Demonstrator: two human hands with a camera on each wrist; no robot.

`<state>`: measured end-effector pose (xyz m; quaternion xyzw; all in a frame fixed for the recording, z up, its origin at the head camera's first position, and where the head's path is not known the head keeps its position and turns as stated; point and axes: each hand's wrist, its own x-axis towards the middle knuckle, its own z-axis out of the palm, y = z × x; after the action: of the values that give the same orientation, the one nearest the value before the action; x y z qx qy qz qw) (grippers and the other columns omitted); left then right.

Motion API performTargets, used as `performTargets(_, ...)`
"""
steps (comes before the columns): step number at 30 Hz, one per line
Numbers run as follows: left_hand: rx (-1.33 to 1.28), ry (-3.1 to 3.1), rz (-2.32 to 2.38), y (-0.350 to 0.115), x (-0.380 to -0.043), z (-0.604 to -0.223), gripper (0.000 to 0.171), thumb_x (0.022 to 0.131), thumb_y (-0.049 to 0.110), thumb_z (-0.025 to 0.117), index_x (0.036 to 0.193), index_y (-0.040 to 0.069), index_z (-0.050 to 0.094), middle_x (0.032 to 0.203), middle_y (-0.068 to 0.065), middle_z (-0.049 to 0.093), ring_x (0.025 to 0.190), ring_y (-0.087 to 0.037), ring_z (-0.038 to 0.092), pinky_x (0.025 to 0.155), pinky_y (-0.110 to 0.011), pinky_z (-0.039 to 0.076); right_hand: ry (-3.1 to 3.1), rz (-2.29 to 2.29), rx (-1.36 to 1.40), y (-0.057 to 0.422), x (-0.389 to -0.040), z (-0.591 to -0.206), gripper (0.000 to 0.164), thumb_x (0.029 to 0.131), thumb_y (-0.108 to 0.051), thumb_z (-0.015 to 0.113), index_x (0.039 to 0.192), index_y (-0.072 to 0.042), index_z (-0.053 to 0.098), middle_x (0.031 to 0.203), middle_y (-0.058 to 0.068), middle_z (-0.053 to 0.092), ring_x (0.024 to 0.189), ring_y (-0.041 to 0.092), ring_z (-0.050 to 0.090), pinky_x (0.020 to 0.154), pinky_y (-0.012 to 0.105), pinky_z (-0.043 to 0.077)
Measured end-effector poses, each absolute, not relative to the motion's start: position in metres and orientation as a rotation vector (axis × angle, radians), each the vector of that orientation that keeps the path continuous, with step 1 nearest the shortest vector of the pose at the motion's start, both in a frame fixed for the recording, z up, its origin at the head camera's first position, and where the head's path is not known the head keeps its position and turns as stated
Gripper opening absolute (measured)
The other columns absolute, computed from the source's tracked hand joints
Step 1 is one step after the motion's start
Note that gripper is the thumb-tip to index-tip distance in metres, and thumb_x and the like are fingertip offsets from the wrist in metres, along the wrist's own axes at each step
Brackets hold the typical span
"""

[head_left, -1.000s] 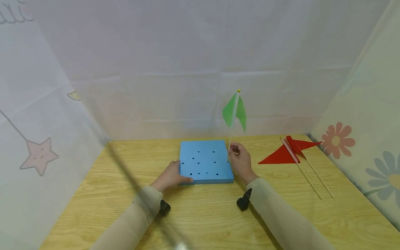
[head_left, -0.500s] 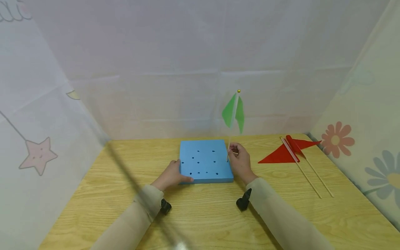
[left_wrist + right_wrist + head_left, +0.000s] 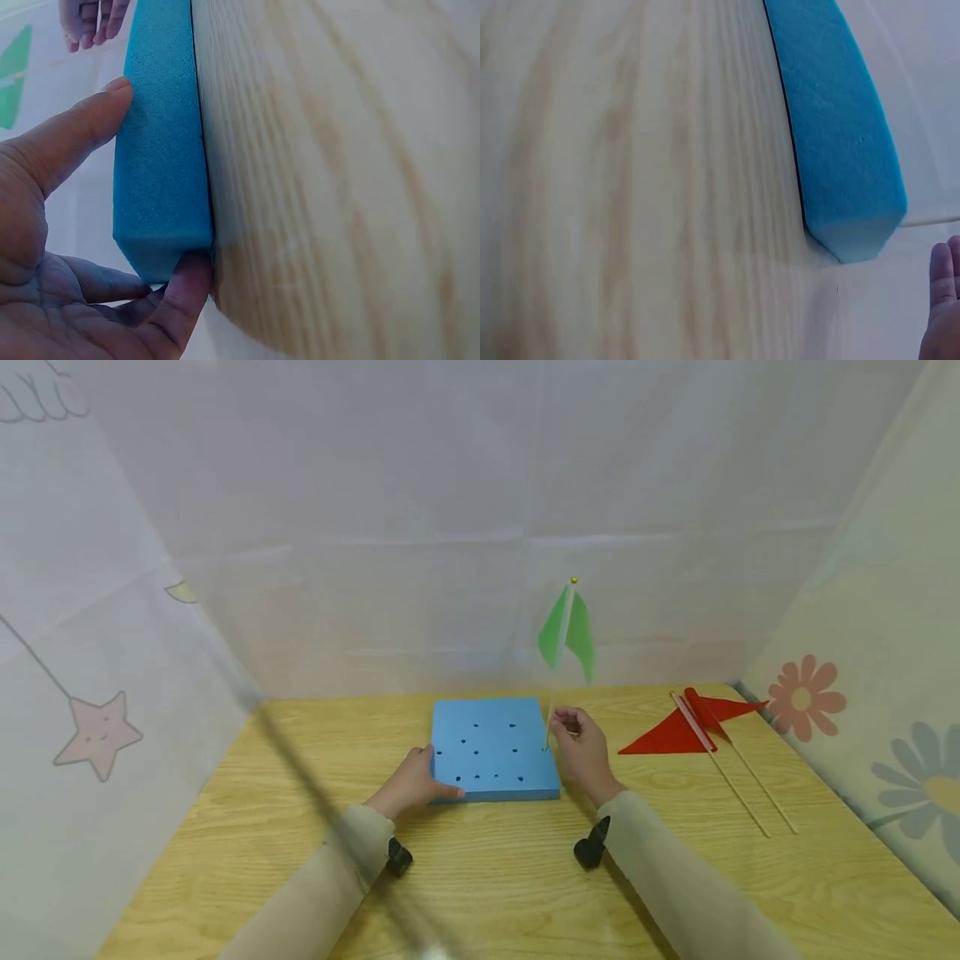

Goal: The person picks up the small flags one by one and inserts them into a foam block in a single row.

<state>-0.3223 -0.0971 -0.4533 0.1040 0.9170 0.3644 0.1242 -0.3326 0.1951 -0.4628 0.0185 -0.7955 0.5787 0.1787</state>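
Blue block (image 3: pixel 495 739) holds a green flag (image 3: pixel 578 631) in a right-edge hole (image 3: pixel 545 749).

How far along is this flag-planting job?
Looks done: green flag standing at a hole in the blue block. In hand: left hand grips the block; right hand is at the flag's stick, contact unclear. Apparently remaining: two red flags lying on the table.

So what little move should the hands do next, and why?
Perhaps draw the right hand back from the green flag: its stick seems seated in the block, which the left hand holds. Two red flags lie to the right, and other holes look empty.
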Motion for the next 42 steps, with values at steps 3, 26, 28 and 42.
performTargets(3,0.301,2.672,1.068,-0.098,-0.322,-0.453,0.11,0.085,0.034,0.088,0.159,-0.012,0.021,0.16,-0.035,0.027,0.146,-0.048,0.032,0.115,-0.057,0.035,-2.232,1.722,0.1,0.202,-0.331,-0.464,0.032,0.109,-0.012,0.053,0.133,0.009,0.057,0.126,0.027,0.06,0.115,0.036,0.058,0.095,0.029,0.052)
performTargets(26,0.303,2.644,1.104,-0.098,-0.322,-0.451,0.11,0.086,0.032,0.087,0.16,-0.011,0.018,0.161,-0.034,0.024,0.148,-0.047,0.03,0.115,-0.057,0.034,-2.555,1.6,0.128,0.261,-0.318,-0.451,0.042,0.109,-0.02,0.054,0.142,0.006,0.05,0.141,0.029,0.051,0.127,0.039,0.05,0.107,0.053,0.043)
performTargets(28,0.302,2.646,1.102,-0.098,-0.322,-0.451,0.11,0.086,0.032,0.088,0.159,-0.011,0.019,0.161,-0.034,0.024,0.147,-0.047,0.03,0.115,-0.057,0.034,-2.577,1.574,0.121,0.266,-0.316,-0.45,0.041,0.109,-0.019,0.055,0.141,0.006,0.05,0.141,0.029,0.051,0.128,0.04,0.05,0.107,0.054,0.042)
performTargets(42,0.311,2.636,1.1,-0.097,-0.32,-0.451,0.11,0.086,0.033,0.087,0.16,-0.011,0.018,0.161,-0.034,0.024,0.147,-0.047,0.031,0.114,-0.057,0.036,-2.66,1.552,0.101,0.294,-0.305,-0.443,0.046,0.11,-0.024,0.052,0.144,0.008,0.046,0.141,0.029,0.051,0.129,0.041,0.051,0.105,0.055,0.046)
